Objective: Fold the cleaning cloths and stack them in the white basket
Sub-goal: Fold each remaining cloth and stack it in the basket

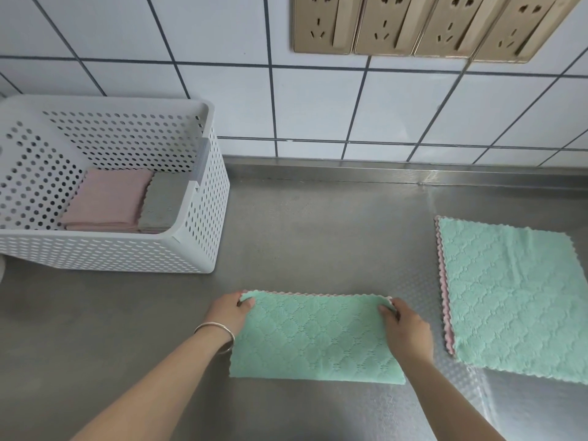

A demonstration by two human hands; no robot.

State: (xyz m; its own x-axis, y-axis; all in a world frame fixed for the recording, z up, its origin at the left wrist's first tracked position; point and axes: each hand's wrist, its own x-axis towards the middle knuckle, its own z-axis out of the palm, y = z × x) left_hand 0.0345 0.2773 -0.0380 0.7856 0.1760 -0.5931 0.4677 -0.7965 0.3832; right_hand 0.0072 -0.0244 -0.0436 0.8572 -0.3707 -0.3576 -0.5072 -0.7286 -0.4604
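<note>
A green cleaning cloth, folded in half into a wide rectangle, lies on the steel counter in front of me. My left hand pinches its far left corner and my right hand pinches its far right corner. To the right lies a flat pile of unfolded cloths, green on top with a pink edge showing underneath. The white perforated basket stands at the back left. Inside it sit a folded pink cloth and a folded grey cloth side by side.
The steel counter runs back to a white tiled wall. A row of gold wall sockets is mounted above. Bare counter lies between the basket and the cloths. A silver bangle circles my left wrist.
</note>
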